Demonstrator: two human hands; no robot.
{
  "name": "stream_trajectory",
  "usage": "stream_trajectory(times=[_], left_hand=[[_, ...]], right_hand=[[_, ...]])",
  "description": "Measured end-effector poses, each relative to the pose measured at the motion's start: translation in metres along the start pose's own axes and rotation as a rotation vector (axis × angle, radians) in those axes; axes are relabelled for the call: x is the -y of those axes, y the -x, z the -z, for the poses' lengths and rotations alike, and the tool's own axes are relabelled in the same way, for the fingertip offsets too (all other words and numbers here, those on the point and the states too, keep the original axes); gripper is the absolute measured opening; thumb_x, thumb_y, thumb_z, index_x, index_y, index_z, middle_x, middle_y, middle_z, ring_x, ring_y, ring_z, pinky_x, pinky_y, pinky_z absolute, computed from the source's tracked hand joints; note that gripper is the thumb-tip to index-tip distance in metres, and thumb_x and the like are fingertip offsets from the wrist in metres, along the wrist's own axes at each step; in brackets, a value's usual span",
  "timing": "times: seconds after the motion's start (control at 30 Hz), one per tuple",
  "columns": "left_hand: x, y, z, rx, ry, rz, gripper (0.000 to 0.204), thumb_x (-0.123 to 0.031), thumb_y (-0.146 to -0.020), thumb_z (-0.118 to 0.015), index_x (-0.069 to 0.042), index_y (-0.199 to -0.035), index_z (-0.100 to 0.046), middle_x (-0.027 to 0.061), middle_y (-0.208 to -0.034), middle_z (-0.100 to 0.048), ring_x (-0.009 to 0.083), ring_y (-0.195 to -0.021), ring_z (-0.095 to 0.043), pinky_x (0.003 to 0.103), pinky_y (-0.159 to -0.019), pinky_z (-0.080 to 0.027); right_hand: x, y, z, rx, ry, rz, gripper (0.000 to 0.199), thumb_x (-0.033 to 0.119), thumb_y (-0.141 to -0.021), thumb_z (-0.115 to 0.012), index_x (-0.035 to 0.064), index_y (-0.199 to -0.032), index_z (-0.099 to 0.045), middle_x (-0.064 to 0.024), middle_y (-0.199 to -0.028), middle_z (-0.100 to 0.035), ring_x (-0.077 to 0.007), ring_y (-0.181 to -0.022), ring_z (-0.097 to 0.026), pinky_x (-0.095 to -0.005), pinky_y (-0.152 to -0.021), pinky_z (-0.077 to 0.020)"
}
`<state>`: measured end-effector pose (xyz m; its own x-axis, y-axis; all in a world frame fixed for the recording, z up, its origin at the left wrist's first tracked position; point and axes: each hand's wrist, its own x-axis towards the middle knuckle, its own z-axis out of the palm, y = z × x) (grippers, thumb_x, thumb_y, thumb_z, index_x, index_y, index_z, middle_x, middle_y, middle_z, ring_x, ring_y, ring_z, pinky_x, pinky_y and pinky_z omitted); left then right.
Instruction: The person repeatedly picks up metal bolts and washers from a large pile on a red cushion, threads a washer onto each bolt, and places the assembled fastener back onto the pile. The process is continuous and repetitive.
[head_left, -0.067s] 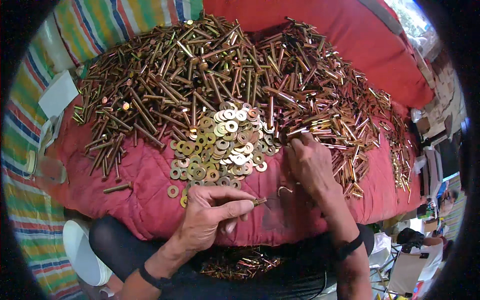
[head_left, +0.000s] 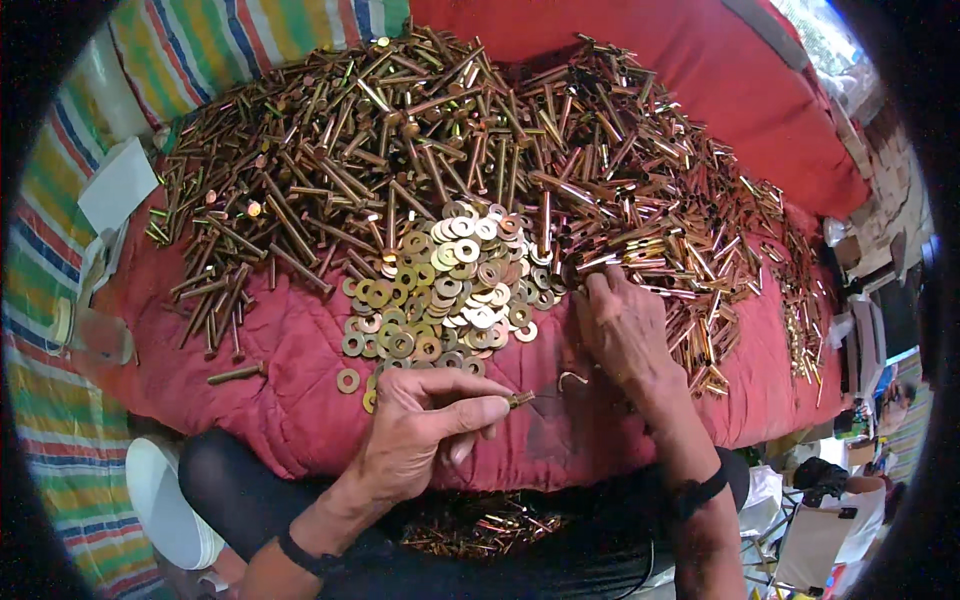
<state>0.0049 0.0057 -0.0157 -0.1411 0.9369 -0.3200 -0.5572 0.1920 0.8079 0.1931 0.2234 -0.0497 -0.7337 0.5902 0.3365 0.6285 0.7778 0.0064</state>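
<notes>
My left hand [head_left: 425,425] is closed in a pinch on a brass-coloured bolt [head_left: 521,399]. Only its threaded end pokes out past the thumb and fingertip, pointing right. My right hand [head_left: 625,325] reaches to the near edge of a heap of slim metal sleeves [head_left: 665,245]. Its fingers are bent down and pressed together there, and their tips are hidden, so what they grip cannot be made out. Between and beyond my hands lies a pile of flat round washers [head_left: 465,285]. Behind the washers rises a large mound of long bolts [head_left: 340,165].
A red quilted cloth [head_left: 300,400] lies under everything. One loose bolt [head_left: 236,374] and a small curved strip [head_left: 572,378] rest on it. More metal pieces [head_left: 485,530] sit below the near edge, between my legs. A white bucket [head_left: 170,500] stands at lower left.
</notes>
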Motion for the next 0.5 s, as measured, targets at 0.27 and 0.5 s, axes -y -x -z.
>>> stream_trajectory(times=[0.27, 0.5], left_hand=[[-0.004, -0.003, 0.001, -0.042, 0.027, -0.026, 0.012, -0.008, -0.093, -0.078, 0.002, -0.099, -0.078, 0.0066, -0.073, -0.070, 0.0060, -0.049, -0.054, 0.021, -0.044, -0.039], [-0.011, -0.003, 0.006, 0.028, 0.067, 0.071, 0.015, -0.010, -0.096, -0.076, 0.005, -0.095, -0.077, 0.0081, -0.070, -0.069, 0.0066, -0.045, -0.051, 0.021, -0.041, -0.037]], right_hand=[[0.025, 0.004, 0.058, 0.003, -0.761, -0.059, 0.022, 0.000, -0.084, -0.081, 0.0005, -0.104, -0.072, -0.0093, -0.082, -0.073, -0.0122, -0.073, -0.072, -0.0290, -0.065, -0.0570], [0.049, 0.022, 0.095, 0.108, -0.975, 0.062, 0.031, 0.001, -0.080, -0.085, 0.0049, -0.110, -0.079, -0.0084, -0.090, -0.075, -0.0186, -0.078, -0.072, -0.0314, -0.069, -0.0559]])
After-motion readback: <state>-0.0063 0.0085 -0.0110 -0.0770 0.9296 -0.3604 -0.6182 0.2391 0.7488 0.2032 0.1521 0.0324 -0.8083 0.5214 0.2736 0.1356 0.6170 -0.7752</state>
